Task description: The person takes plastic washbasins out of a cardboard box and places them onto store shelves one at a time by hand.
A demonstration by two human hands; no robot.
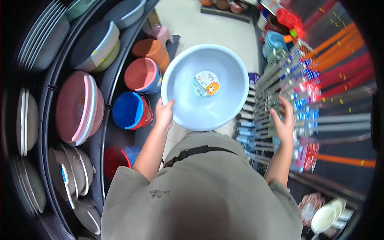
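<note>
A large light-blue plastic basin [184, 100] with a round printed sticker inside is held out before my body, its open side facing me. My left hand [164, 114] grips the basin's rim at its lower left, thumb over the edge. My right hand [283, 118] is raised to the right, apart from the basin, with its fingers spread and nothing in them. Behind that hand hang rows of packaged goods [300, 106] on hooks, partly blurred.
Shelves on the left hold stacked pink basins [72, 108], grey basins [74, 170] and a blue bucket [128, 110]. Orange tubs [152, 52] stand farther along. A pale tiled floor [192, 28] runs between the shelves. Ladles or scoops [324, 218] hang at lower right.
</note>
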